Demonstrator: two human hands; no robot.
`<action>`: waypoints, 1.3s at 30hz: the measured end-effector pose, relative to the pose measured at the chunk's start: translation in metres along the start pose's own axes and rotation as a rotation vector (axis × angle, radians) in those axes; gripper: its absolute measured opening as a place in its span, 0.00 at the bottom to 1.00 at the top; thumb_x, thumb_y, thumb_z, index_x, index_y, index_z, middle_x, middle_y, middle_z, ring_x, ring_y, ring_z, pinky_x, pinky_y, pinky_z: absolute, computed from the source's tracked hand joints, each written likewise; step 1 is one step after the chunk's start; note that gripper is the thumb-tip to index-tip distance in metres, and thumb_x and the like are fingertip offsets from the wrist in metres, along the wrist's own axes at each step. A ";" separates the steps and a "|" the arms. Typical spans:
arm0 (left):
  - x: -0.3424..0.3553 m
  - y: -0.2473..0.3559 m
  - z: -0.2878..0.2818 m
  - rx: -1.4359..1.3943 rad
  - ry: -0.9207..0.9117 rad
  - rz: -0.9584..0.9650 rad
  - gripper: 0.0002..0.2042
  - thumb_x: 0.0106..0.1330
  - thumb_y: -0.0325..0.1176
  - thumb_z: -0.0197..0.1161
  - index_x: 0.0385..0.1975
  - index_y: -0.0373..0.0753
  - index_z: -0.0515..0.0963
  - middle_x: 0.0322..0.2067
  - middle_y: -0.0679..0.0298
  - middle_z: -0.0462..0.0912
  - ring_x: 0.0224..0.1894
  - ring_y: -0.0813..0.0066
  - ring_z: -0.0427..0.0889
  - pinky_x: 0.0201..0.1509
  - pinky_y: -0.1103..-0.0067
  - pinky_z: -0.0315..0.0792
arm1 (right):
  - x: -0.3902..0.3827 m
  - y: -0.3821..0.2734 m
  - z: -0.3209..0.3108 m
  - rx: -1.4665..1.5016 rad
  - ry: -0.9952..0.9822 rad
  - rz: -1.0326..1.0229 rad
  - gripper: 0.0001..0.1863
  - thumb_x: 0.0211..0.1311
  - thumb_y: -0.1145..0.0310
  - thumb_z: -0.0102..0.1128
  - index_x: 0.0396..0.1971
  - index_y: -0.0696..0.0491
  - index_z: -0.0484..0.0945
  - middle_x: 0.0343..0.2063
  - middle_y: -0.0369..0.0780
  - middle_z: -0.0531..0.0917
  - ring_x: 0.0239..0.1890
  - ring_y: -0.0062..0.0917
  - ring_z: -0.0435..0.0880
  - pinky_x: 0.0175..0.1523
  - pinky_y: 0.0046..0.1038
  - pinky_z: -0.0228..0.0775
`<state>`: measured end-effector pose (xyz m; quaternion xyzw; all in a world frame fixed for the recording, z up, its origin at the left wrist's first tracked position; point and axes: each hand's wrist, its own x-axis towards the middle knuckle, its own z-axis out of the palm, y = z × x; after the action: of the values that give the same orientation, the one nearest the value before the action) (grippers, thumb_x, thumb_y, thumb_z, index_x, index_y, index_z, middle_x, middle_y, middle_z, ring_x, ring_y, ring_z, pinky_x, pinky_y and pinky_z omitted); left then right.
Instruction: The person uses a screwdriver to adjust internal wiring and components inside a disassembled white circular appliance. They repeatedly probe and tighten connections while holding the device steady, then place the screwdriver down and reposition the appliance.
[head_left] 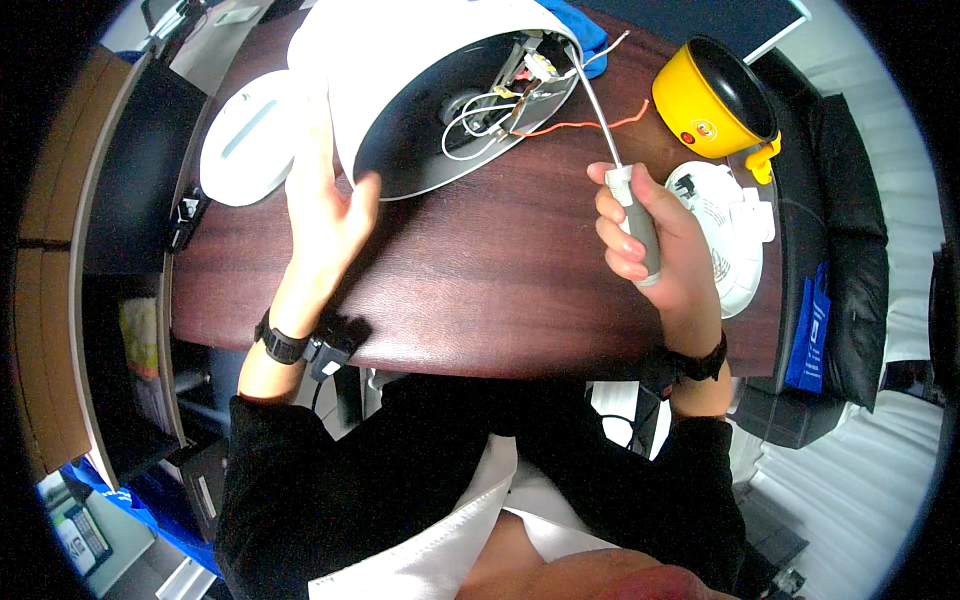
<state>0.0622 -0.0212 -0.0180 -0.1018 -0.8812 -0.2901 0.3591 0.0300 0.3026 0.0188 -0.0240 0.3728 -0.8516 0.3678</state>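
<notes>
A white, rounded appliance housing (345, 55) lies tipped on the table, its dark hollow side facing me. Loose white wires (450, 142) loop inside, and an orange wire (575, 126) trails out to the right. My left hand (330, 205) rests along the housing's left side, fingers stretched out and thumb apart near the lower rim. In my right hand (675, 235) is a screwdriver (640, 235) with a grey and white handle. Its shaft points up and away to the housing's right edge; I cannot tell what the tip touches.
A white oval cover (245, 150) lies left of the housing. To the right are a yellow pot (690, 95) and a round white base (740, 270). Blue cloth (585, 25) shows behind the housing. The brown table's (480, 310) front edge curves before me.
</notes>
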 end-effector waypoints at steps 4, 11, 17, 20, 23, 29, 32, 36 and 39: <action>0.000 0.005 -0.002 0.003 0.002 -0.028 0.45 0.45 0.18 0.55 0.72 0.30 0.52 0.71 0.44 0.56 0.75 0.55 0.55 0.77 0.67 0.48 | 0.001 0.005 0.005 -0.512 0.180 -0.167 0.20 0.77 0.59 0.45 0.55 0.60 0.72 0.29 0.36 0.75 0.20 0.14 0.72 0.20 0.18 0.62; -0.004 -0.005 -0.001 -0.074 -0.002 -0.050 0.44 0.50 0.19 0.57 0.73 0.39 0.53 0.72 0.44 0.54 0.75 0.47 0.50 0.76 0.65 0.50 | -0.030 0.012 0.008 -1.074 0.405 -0.248 0.15 0.67 0.72 0.59 0.52 0.54 0.73 0.32 0.35 0.79 0.26 0.15 0.77 0.29 0.18 0.69; -0.004 -0.009 -0.001 -0.082 0.033 -0.006 0.42 0.51 0.21 0.59 0.72 0.41 0.57 0.71 0.48 0.58 0.75 0.46 0.50 0.76 0.64 0.51 | -0.034 -0.005 -0.004 -1.604 0.551 -0.546 0.18 0.63 0.75 0.61 0.53 0.54 0.73 0.33 0.38 0.81 0.33 0.22 0.79 0.39 0.24 0.70; -0.004 -0.009 -0.003 -0.096 0.046 -0.009 0.42 0.51 0.20 0.59 0.72 0.43 0.58 0.72 0.51 0.58 0.75 0.48 0.49 0.76 0.64 0.52 | -0.029 -0.013 -0.001 -1.832 0.564 -0.674 0.17 0.62 0.74 0.63 0.51 0.55 0.75 0.35 0.45 0.84 0.39 0.34 0.85 0.46 0.31 0.75; -0.004 -0.007 -0.003 -0.101 0.033 -0.017 0.43 0.47 0.20 0.58 0.72 0.38 0.57 0.72 0.48 0.57 0.75 0.51 0.51 0.77 0.66 0.49 | -0.028 -0.020 0.009 -2.067 0.459 -0.837 0.18 0.60 0.74 0.64 0.50 0.54 0.76 0.38 0.48 0.84 0.41 0.42 0.86 0.45 0.32 0.76; -0.004 -0.010 -0.004 -0.102 0.028 -0.027 0.44 0.45 0.17 0.56 0.71 0.35 0.57 0.72 0.51 0.56 0.76 0.55 0.49 0.78 0.68 0.45 | -0.028 -0.038 0.023 -2.197 0.453 -0.794 0.18 0.56 0.77 0.66 0.48 0.55 0.77 0.37 0.46 0.80 0.39 0.41 0.81 0.45 0.33 0.72; -0.009 -0.018 -0.007 -0.128 0.010 -0.004 0.38 0.47 0.24 0.58 0.66 0.32 0.62 0.63 0.42 0.66 0.65 0.46 0.65 0.70 0.62 0.59 | -0.026 -0.041 0.036 -2.253 0.438 -0.780 0.18 0.56 0.77 0.66 0.48 0.56 0.78 0.37 0.47 0.79 0.39 0.41 0.81 0.45 0.33 0.73; -0.009 -0.027 -0.001 -0.164 0.049 0.115 0.39 0.47 0.28 0.59 0.66 0.31 0.62 0.62 0.37 0.67 0.65 0.38 0.68 0.70 0.57 0.63 | -0.024 -0.043 0.042 -2.302 0.444 -0.784 0.17 0.56 0.76 0.66 0.47 0.55 0.78 0.37 0.47 0.79 0.39 0.42 0.81 0.43 0.34 0.73; -0.010 -0.025 0.001 -0.199 0.090 0.092 0.38 0.48 0.28 0.58 0.66 0.31 0.62 0.62 0.37 0.67 0.65 0.39 0.68 0.70 0.56 0.63 | -0.020 -0.042 0.043 -2.305 0.435 -0.780 0.17 0.56 0.76 0.67 0.47 0.55 0.78 0.36 0.47 0.79 0.38 0.42 0.81 0.43 0.34 0.73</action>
<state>0.0584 -0.0406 -0.0366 -0.1641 -0.8256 -0.3634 0.3992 0.0321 0.3082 0.0820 -0.3014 0.9264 -0.0650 -0.2161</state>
